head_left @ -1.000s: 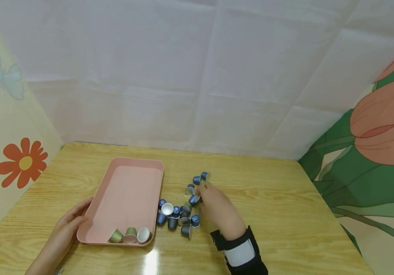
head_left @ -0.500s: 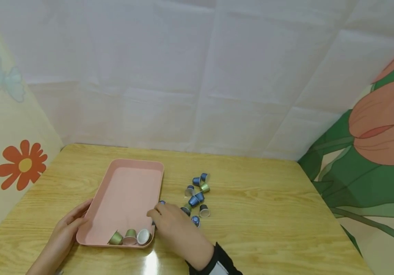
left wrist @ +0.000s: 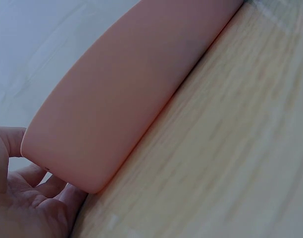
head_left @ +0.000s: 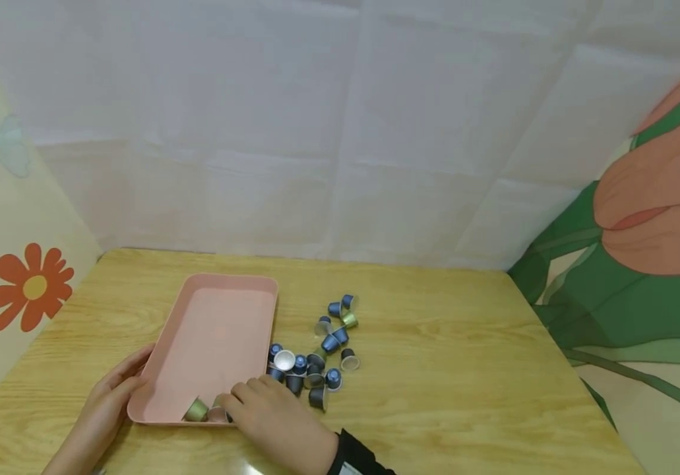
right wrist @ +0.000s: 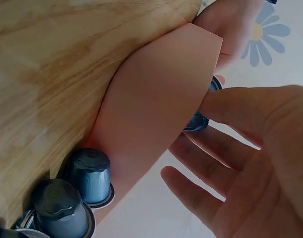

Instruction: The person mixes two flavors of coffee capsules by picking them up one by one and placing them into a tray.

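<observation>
At the left of the table lies a pink tray [head_left: 215,330]. My left hand [head_left: 105,402] grips its near left side, thumb over the rim; the left wrist view shows the fingers under the tray's corner [left wrist: 92,148]. My right hand [head_left: 280,415] reaches over the near right corner, where thumb and fingers pinch a dark blue coffee capsule [right wrist: 197,122], partly hidden behind the thumb and the tray wall. Beside those fingertips a green capsule [head_left: 196,410] and a pinkish-lidded capsule [head_left: 217,414] sit inside the tray by the near edge.
Several blue and dark capsules are heaped against the tray's right side, among them a white-lidded one [head_left: 284,359]. Farther back a looser group includes a gold-green capsule [head_left: 349,320]. A white cloth [head_left: 316,132] hangs behind the wooden table [head_left: 464,369].
My right hand has come left and nearer from the far capsules, over the heap, to the capsule in the tray's near right corner. My left hand keeps its grip on the tray.
</observation>
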Demonstrator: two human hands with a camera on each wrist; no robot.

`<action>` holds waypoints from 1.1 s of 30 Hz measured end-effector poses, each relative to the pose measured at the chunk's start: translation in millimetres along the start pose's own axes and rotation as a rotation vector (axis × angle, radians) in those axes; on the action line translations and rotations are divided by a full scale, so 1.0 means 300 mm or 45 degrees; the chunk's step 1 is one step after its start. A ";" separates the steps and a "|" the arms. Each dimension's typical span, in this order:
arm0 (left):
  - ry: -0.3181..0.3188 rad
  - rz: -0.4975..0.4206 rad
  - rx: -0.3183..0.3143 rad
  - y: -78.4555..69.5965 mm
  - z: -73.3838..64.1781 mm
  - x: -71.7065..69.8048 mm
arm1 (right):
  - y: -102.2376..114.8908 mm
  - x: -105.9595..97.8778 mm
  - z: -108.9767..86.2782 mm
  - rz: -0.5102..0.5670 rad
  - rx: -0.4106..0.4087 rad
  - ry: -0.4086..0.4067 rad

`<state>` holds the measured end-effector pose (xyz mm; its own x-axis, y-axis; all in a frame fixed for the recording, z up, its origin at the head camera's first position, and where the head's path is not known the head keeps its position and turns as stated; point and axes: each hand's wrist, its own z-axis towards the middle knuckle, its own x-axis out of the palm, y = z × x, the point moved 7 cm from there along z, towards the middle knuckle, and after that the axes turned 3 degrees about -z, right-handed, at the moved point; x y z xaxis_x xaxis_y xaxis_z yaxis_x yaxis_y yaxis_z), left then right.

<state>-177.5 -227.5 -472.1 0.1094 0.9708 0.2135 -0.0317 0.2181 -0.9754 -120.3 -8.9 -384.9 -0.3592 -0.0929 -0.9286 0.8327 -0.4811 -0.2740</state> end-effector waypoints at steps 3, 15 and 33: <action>0.002 0.004 0.027 -0.006 0.003 0.001 | -0.006 0.000 0.005 -0.041 0.019 -0.008; 0.002 0.032 -0.014 0.000 0.005 -0.002 | -0.015 -0.008 0.004 -0.013 0.043 -0.013; 0.066 -0.015 0.054 -0.009 -0.007 0.011 | -0.190 -0.043 -0.038 0.116 0.318 0.053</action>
<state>-174.9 -225.1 -469.0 0.1611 0.9619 0.2208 -0.0722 0.2346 -0.9694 -158.4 29.7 -360.1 -0.2657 -0.1122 -0.9575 0.7294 -0.6729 -0.1236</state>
